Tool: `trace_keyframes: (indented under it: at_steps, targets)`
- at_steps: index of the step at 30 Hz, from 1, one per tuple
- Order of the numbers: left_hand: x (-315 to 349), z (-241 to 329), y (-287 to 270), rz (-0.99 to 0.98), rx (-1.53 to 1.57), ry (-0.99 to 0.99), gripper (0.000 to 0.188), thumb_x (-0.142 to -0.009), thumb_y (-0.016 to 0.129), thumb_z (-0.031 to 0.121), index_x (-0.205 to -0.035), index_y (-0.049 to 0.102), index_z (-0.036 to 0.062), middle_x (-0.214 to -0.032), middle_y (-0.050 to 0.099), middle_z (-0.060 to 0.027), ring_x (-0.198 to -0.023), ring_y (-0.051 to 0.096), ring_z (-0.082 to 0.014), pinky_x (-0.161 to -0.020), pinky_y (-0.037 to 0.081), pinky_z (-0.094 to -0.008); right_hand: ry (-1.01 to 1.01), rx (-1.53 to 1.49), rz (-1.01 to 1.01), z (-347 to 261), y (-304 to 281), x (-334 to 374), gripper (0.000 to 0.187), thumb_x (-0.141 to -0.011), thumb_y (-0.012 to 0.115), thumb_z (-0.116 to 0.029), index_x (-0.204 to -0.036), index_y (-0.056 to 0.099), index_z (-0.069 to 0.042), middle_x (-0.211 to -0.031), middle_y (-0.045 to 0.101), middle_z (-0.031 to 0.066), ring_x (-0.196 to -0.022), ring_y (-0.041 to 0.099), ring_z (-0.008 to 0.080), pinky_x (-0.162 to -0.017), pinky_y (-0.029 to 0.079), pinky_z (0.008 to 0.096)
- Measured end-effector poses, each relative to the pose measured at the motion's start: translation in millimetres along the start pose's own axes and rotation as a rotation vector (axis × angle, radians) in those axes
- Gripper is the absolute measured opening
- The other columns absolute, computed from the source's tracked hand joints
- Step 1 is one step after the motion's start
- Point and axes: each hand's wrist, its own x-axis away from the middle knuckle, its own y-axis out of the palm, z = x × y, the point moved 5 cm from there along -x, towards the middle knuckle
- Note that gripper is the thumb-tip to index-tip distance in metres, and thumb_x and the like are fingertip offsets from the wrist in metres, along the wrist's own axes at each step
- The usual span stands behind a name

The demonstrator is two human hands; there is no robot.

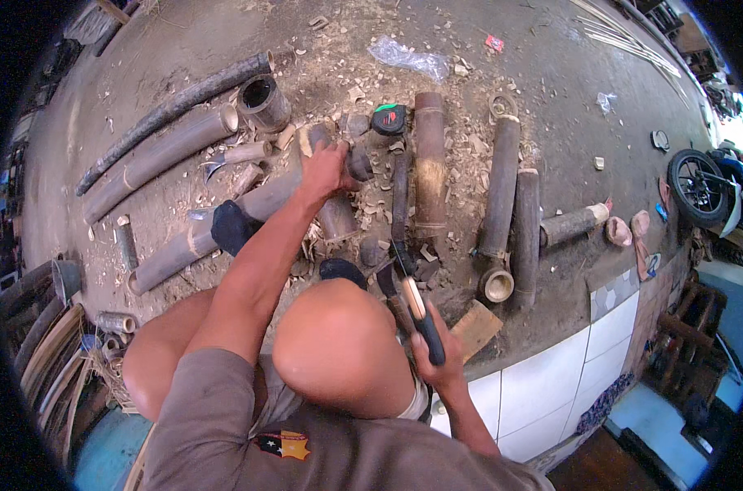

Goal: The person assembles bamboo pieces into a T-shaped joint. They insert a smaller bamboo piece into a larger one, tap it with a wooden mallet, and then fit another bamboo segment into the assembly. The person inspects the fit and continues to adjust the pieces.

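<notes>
My left hand reaches forward, its fingers curled over a short dark bamboo section. That section lies across a longer bamboo pole on the ground. Close to my right knee, my right hand grips the black-and-tan handle of what looks like a hand saw. Its thin dark blade points away from me and is seen nearly edge-on. Beside it lies a dark curved blade, partly hidden by my knee. A black-and-green tape measure rests beyond my left hand.
Bamboo lengths lie ahead, with more poles on the left. An upright hollow piece stands among scattered chips. A small hatchet-like tool lies left. White tiles edge the ground at right; a motorcycle wheel stands beyond.
</notes>
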Motion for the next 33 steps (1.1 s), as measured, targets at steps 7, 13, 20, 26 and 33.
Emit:
trace_keyframes:
  at_steps: [7,13,20,26,33]
  targets:
    - [1,12,2,0.153,0.006,0.039,0.083,-0.061,0.093,0.04,-0.13,0.06,0.0098,-0.128,0.067,-0.0112,-0.127,0.056,-0.0351,-0.094,0.051,-0.0632,-0.011,0.042,0.018,1,67,-162,0.055,-0.094,0.068,-0.034,-0.139,0.058,-0.002,-0.077,0.068,0.0262,-0.07,0.07,0.0451,-0.062,0.055,0.0487]
    - [-5,-26,27,0.106,-0.01,0.03,0.084,-0.059,0.093,0.042,-0.127,0.06,0.007,-0.126,0.068,-0.0115,-0.125,0.057,-0.0346,-0.09,0.053,-0.0616,-0.082,0.086,0.008,5,35,-63,0.062,-0.092,0.069,-0.026,-0.146,0.053,-0.001,-0.098,0.074,0.0258,-0.079,0.075,0.0411,-0.069,0.059,0.0453]
    - [7,-7,9,0.196,0.065,0.059,0.083,-0.058,0.094,0.043,-0.125,0.06,0.0081,-0.125,0.069,-0.0118,-0.123,0.058,-0.0375,-0.09,0.052,-0.0641,-0.034,0.104,-0.028,9,46,-96,0.059,-0.093,0.068,-0.027,-0.145,0.054,-0.002,-0.085,0.072,0.0244,-0.072,0.073,0.0409,-0.061,0.057,0.0466]
    - [6,0,0,0.088,0.009,-0.003,0.077,-0.061,0.092,0.043,-0.121,0.06,0.0076,-0.124,0.069,-0.0129,-0.12,0.059,-0.0381,-0.091,0.051,-0.0642,0.006,0.057,-0.025,0,56,-120,0.061,-0.094,0.069,-0.03,-0.146,0.053,-0.003,-0.083,0.071,0.0249,-0.071,0.073,0.0404,-0.063,0.057,0.0461]
    - [6,-2,-5,0.21,0.011,0.066,0.072,-0.065,0.089,0.037,-0.123,0.059,0.0072,-0.119,0.07,-0.0134,-0.119,0.059,-0.038,-0.091,0.051,-0.0633,-0.106,0.144,-0.006,14,20,-30,0.067,-0.092,0.07,-0.025,-0.15,0.048,0.0,-0.094,0.074,0.0251,-0.075,0.076,0.0371,-0.065,0.058,0.0436]
